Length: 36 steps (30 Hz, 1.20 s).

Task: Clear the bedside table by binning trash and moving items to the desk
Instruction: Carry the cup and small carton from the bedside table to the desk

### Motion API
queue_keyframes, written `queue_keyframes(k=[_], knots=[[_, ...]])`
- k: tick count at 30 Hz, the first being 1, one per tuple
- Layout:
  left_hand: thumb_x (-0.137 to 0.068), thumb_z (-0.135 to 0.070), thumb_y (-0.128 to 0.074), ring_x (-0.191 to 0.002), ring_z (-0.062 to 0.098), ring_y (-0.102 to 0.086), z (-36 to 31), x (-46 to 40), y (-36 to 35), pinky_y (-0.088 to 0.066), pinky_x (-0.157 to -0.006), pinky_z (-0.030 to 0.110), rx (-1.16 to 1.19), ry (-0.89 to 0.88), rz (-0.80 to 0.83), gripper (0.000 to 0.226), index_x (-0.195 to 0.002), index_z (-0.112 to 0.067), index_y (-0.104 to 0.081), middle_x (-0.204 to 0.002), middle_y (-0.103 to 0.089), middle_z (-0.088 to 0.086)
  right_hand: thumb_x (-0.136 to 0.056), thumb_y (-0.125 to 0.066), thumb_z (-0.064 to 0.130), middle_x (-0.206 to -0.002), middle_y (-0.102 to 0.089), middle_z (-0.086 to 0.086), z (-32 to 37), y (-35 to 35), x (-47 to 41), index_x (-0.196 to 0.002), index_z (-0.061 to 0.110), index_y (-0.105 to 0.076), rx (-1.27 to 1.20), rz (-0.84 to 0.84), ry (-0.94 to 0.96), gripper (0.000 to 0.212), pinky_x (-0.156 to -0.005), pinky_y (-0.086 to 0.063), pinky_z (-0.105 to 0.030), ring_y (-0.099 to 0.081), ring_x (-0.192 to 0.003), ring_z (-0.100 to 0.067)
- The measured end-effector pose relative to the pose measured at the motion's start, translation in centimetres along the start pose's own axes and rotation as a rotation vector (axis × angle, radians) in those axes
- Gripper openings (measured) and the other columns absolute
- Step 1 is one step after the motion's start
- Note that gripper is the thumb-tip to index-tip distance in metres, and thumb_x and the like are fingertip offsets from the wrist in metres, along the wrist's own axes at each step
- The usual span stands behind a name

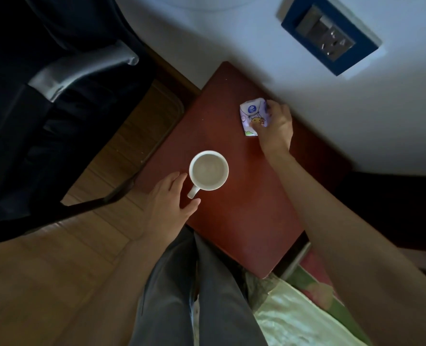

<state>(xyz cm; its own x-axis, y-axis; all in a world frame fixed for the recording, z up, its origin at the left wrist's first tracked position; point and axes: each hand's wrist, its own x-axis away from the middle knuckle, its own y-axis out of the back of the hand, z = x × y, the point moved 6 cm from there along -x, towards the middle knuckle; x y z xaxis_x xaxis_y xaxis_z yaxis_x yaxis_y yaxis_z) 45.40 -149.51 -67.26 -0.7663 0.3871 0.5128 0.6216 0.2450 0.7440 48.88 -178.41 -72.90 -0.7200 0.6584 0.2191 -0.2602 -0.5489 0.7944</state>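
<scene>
A dark red bedside table (244,216) fills the centre of the frame, seen from above, with a black chair (44,108) at upper left and a wall socket (330,37) at upper right. Two things remain on the table. The right hand (274,126), right of centre near the wall, curls its fingers around a small pack (253,116) and grasps it. The left hand (172,196), lower centre, lies released with fingers relaxed, just beside the handle of a white mug (209,170); whether it touches the handle cannot be told. To do this step well, the left hand should likely hook the handle firmly and lift the mug level, in case liquid is inside, while the right lifts the pack straight up. The mug is round, upright, pale inside. The pack is soft, lilac and white, printed with a cartoon and a blue round logo.
</scene>
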Motion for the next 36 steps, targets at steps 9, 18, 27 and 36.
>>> queue_keyframes(k=[9, 18, 27, 36], knots=[[-0.082, -0.023, -0.07, -0.097, 0.02, -0.059, -0.3, -0.2, -0.7, -0.042, -0.076, 0.027, 0.226, 0.025, -0.202, 0.032, -0.11, -0.009, -0.063, -0.108, -0.063, 0.007, -0.078, -0.065, 0.019, -0.096, -0.065, -0.005, -0.3, 1.6, 3.2, -0.097, 0.018, -0.066, -0.123, 0.075, -0.114, 0.019, -0.073, -0.046, -0.033, -0.062, -0.087, -0.023], [-0.084, -0.021, -0.069, -0.078, 0.016, -0.062, -0.2, 1.0, -0.9, -0.052, -0.07, 0.039, 0.363, 0.065, -0.299, 0.013, -0.089, -0.009, -0.068, -0.083, -0.069, 0.002, -0.078, -0.066, 0.017, -0.079, -0.066, 0.009, -1.0, 3.8, 9.7, -0.096, 0.023, -0.064, -0.286, 0.084, -0.188, 0.019, -0.066, -0.049, -0.022, -0.06, -0.071, 0.0], [-0.089, -0.035, -0.061, -0.086, 0.018, -0.061, -1.1, 1.5, 1.7, -0.052, -0.069, 0.042, 0.343, -0.008, -0.278, 0.022, -0.093, -0.015, -0.068, -0.085, -0.064, -0.008, -0.079, -0.066, 0.014, -0.077, -0.064, 0.016, 2.4, 6.8, 13.8, -0.096, 0.023, -0.065, -0.363, 0.086, -0.176, 0.02, -0.056, -0.039, -0.004, -0.057, -0.067, 0.01], [-0.087, -0.036, -0.061, -0.084, 0.019, -0.058, 0.4, 9.4, 8.9, -0.04, -0.065, 0.03, 0.385, 0.135, -0.37, 0.02, -0.086, -0.016, -0.058, -0.087, -0.057, -0.001, -0.078, -0.067, 0.012, -0.077, -0.068, 0.01, 12.1, 12.7, 18.7, -0.091, 0.024, -0.066, -0.44, 0.139, -0.043, 0.017, -0.057, -0.041, -0.007, -0.059, -0.067, 0.004]])
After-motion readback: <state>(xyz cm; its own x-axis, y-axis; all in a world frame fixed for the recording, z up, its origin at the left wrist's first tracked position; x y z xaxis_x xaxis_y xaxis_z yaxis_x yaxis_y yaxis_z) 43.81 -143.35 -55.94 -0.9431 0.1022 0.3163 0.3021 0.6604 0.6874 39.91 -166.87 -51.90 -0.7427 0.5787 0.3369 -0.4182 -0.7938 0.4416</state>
